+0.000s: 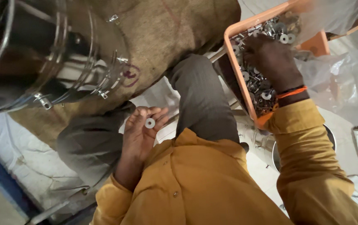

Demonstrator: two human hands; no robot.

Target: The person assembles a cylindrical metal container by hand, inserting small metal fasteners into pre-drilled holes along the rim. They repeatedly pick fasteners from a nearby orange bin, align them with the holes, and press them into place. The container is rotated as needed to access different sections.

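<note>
Holding, left hand: my left hand (139, 133) is raised in front of my chest, palm toward me, with a small flat metal washer (150, 123) pinched between thumb and the curled fingertips (156, 112).
Washer: round, silver, with a hole in the middle; it sits against my fingers, just above my yellow shirt (195, 183) and beside my grey trouser leg (202, 100).
Shirt: yellow, long-sleeved, filling the lower middle of the view; both sleeves run up to my wrists.
Right hand: my right hand (272, 60) reaches out and down into an orange plastic tray (239, 29), back of the hand up. The fingers are buried among the loose parts, so I cannot tell whether they are spread or closed on anything.
Wrist: an orange thread band (292, 92) circles my right wrist, just above the cuff.
Tray: rectangular, orange, tilted, heaped with washers and small metal pieces (266, 89); my hand rests on the heap.
Left of the tray: brown sacking (166, 37) lies over a bulky shape beyond my knee.
Far left: shiny wire rings with small clips (100, 85), stacked around a dark round object, touching the sacking.
Far right: crumpled clear plastic sheet (345, 79) beside the tray.
</note>
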